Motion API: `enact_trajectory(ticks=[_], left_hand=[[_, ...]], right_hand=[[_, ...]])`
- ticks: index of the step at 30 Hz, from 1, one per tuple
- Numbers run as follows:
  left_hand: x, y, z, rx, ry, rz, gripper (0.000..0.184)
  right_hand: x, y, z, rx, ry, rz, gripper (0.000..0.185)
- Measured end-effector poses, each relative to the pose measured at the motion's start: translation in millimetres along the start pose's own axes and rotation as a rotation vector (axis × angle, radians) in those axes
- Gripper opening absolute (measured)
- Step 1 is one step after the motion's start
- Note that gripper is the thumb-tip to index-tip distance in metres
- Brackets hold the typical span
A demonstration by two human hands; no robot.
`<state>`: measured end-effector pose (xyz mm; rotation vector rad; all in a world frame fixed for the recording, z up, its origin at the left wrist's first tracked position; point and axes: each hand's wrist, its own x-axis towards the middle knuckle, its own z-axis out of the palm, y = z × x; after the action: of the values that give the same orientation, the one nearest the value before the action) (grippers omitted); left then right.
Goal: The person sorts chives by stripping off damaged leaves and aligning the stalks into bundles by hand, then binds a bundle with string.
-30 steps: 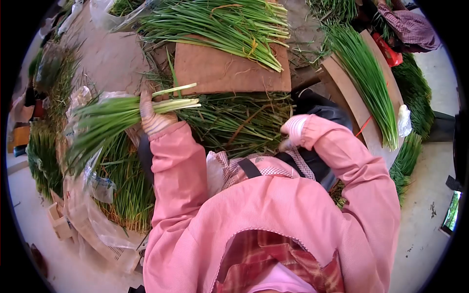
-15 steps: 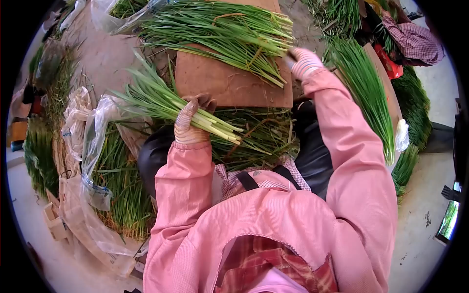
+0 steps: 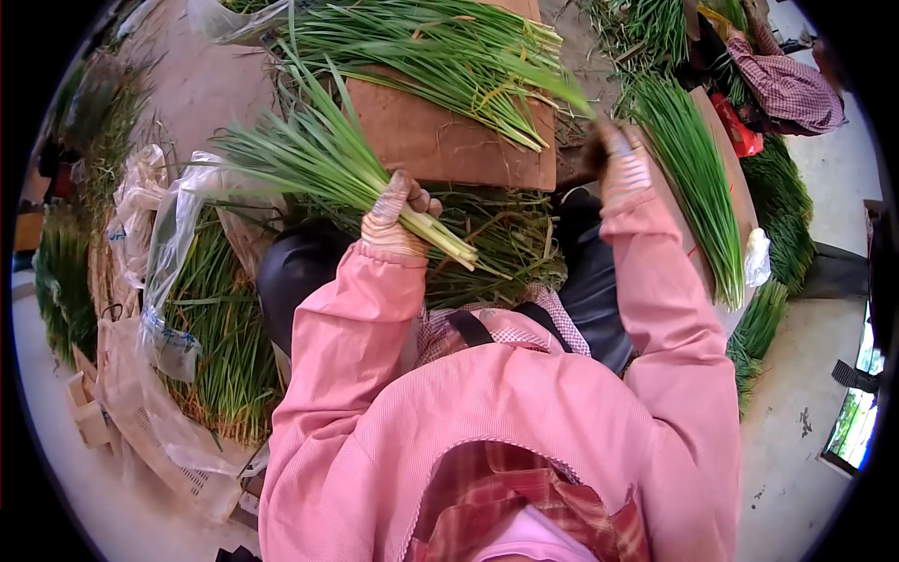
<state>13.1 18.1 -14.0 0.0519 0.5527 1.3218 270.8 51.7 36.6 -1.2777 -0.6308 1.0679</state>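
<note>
Left hand (image 3: 398,220) closed round bunch (image 3: 361,178) at board's (image 3: 431,140) near left corner; right hand (image 3: 621,161), motion-blurred, has drawn right off far pile (image 3: 421,42), fingers apparently pinched on stalks (image 3: 565,88), now parting from it.

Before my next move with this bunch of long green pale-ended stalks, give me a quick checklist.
1. Left hand closed around the long green pale-ended bunch: ok.
2. Right hand gripping stalks: cannot tell, motion blur.
3. Flat brown board free of stalks: not ok, a green stalk pile covers its far part.
4. Translucent plastic bag clear of both hands: ok.
5. Hands apart from each other: ok.
</note>
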Motion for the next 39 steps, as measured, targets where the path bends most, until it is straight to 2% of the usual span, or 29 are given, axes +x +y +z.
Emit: enact_trajectory(ticks=[2,3,4,7,8,10,12,14,15,18,19,20,22,24,27,28,31,36,39], left_hand=[[-1.7,-11.7,2.9,0.016,0.163,-0.054,0.016],[-9.1,-16.8,11.2,0.095,0.271,-0.059,0.016],[-9.5,-22.6,7.2,0.079,0.236,-0.107,0.017],[-24.3,-38.2,0.3,0.208,0.291,-0.134,0.016],[-27.0,-41.1,-2.4,0.264,0.334,-0.157,0.019],[-27.9,-44.3,-3.6,0.377,0.390,-0.179,0.024],[-28.2,-42.6,-1.8,0.345,0.272,-0.217,0.029],[-20.6,-40.9,-6.1,0.495,0.378,-0.325,0.028],[-19.6,-40.9,-5.2,0.532,0.334,-0.320,0.025],[-13.3,-44.3,-17.9,0.446,0.264,-0.328,0.022],[-13.2,-45.3,-19.3,0.460,0.254,-0.319,0.023],[-13.8,-48.3,-19.7,0.463,0.253,-0.321,0.023],[-17.3,-53.3,-15.4,0.401,0.232,-0.193,0.024],[-15.2,-44.7,-13.7,0.439,0.309,-0.241,0.023],[-2.5,-39.7,-21.3,0.544,0.377,0.007,0.023],[6.6,-29.4,-25.2,0.594,0.386,-0.100,0.018],[-4.6,-26.8,-11.4,0.579,0.216,0.277,0.018],[-4.0,-14.5,-9.5,0.679,0.152,0.360,0.024],[-4.3,-11.5,-4.9,0.662,0.107,0.406,0.025]], right_hand=[[-2.4,37.6,-18.8,-0.496,-0.277,0.340,0.010],[-20.5,46.2,-19.1,-0.418,-0.261,0.446,0.011],[-36.8,52.9,-14.9,-0.340,-0.250,0.544,0.012],[-63.1,42.7,-3.9,-0.278,-0.372,0.486,0.015],[-68.9,44.4,-3.3,-0.262,-0.371,0.504,0.015],[-79.3,47.5,-1.2,-0.307,-0.518,0.437,0.015],[-92.7,44.1,5.4,-0.263,-0.649,0.455,0.014],[-98.1,58.8,3.7,-0.239,-0.752,0.472,0.015],[-98.4,61.7,4.2,-0.268,-0.793,0.437,0.017],[-94.4,61.0,13.7,-0.340,-0.751,0.468,0.019],[-91.2,53.6,19.4,-0.334,-0.698,0.581,0.022],[-86.5,59.9,21.2,-0.367,-0.668,0.527,0.024],[-86.0,64.7,29.5,-0.236,-0.603,0.555,0.025],[-79.3,75.5,30.4,-0.194,-0.584,0.593,0.024],[-71.4,75.3,36.6,-0.219,-0.504,0.641,0.020],[-72.5,71.4,42.9,-0.269,-0.485,0.629,0.020],[-67.9,71.9,53.8,-0.335,-0.596,0.477,0.022],[-57.7,59.6,61.6,-0.475,-0.578,0.443,0.019],[-55.7,64.3,60.3,-0.418,-0.590,0.412,0.017]])
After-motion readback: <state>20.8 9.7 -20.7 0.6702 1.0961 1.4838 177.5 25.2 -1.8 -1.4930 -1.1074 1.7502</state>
